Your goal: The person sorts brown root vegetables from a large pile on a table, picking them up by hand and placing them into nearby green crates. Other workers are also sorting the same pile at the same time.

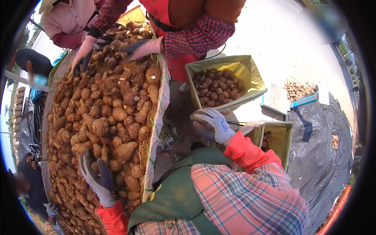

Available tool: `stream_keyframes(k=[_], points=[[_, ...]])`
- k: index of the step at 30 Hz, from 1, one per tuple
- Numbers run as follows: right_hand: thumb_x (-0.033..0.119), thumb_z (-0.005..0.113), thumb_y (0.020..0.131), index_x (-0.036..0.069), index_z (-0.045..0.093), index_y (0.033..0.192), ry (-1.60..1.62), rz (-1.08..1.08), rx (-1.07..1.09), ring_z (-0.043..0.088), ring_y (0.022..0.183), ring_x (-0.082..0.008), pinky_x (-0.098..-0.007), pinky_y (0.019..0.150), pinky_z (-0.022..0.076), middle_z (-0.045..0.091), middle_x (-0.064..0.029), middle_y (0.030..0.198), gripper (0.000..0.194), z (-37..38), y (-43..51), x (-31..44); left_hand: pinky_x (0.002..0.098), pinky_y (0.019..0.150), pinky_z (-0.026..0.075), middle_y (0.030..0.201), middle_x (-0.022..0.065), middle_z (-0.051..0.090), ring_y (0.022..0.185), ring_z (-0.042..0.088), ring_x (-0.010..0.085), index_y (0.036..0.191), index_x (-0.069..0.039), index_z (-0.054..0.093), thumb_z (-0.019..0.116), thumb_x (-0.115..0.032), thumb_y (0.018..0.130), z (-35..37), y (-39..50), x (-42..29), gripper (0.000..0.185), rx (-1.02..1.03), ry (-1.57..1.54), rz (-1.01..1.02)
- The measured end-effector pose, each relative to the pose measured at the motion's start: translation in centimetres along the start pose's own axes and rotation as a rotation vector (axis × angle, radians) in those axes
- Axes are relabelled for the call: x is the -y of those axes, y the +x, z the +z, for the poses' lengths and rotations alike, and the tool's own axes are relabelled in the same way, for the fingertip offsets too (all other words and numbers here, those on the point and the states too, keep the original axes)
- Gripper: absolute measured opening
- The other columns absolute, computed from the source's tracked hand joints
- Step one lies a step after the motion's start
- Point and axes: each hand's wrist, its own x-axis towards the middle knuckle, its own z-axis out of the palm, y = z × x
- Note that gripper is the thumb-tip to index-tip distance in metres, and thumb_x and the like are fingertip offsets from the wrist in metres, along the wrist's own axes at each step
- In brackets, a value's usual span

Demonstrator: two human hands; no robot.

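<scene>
My left hand (98, 179), in a pale glove with a dark palm, rests with its fingers spread on the heap of brown taro corms (117, 108). Away from the heap, my right hand (213, 124), gloved alike, is bent just below the near edge of a crate (255, 73) with a yellowish liner. Something brown shows between its fingers; whether it is a held corm is unclear. Smaller dark corms (218, 88) lie in that crate. Behind my right forearm stands a second lined crate (276, 141) with a few corms visible.
Across the heap, two co-workers' gloved hands (144, 48) reach onto the corms. Further people stand at the left rim. A pale cloth edge (160, 108) borders the heap. Black sheeting (317, 147) and another small pile (299, 89) lie at right.
</scene>
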Motion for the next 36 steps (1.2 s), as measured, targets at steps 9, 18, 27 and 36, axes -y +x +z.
stream_keyframes(k=[9,18,27,36], points=[[0.037,0.067,0.094,0.009,0.076,0.107,-0.227,0.607,0.605,0.068,0.104,-0.0320,-0.0436,0.097,0.0480,0.074,-0.0127,0.107,0.032,-14.0,-5.1,-15.2,0.0490,0.098,0.049,0.129,0.0302,0.058,0.115,0.059,0.0468,0.142,0.009,0.045,0.070,-0.009,0.087,8.8,4.3,-15.0,0.063,0.560,-0.387,0.236],[0.033,0.063,0.096,0.004,0.073,0.101,-0.075,1.056,0.627,0.066,0.079,-0.0183,-0.0360,0.075,0.0514,0.074,-0.0088,0.088,0.031,-18.6,0.7,-27.2,0.0497,0.074,0.051,0.109,0.0298,0.055,0.091,0.059,0.0488,0.137,0.011,0.045,0.061,-0.002,0.091,11.1,5.6,-15.7,0.051,0.679,-0.242,0.075],[0.026,0.065,0.091,0.010,0.073,0.098,-0.329,1.040,0.826,0.069,0.085,-0.0290,-0.0430,0.077,0.0530,0.072,-0.0133,0.091,0.020,-11.2,-0.9,-36.9,0.0531,0.078,0.049,0.112,0.0330,0.055,0.092,0.058,0.0523,0.133,0.012,0.043,0.062,-0.007,0.094,11.1,5.2,-15.7,0.048,0.672,-0.091,0.106],[0.029,0.057,0.096,0.012,0.069,0.125,-0.467,0.705,1.310,0.067,0.117,-0.0372,-0.0460,0.098,0.0531,0.069,-0.0186,0.125,0.035,-1.7,-4.6,-36.0,0.0519,0.077,0.050,0.111,0.0310,0.057,0.092,0.060,0.0504,0.131,0.009,0.046,0.065,-0.006,0.092,11.1,5.3,-15.8,0.046,0.691,-0.104,0.053]])
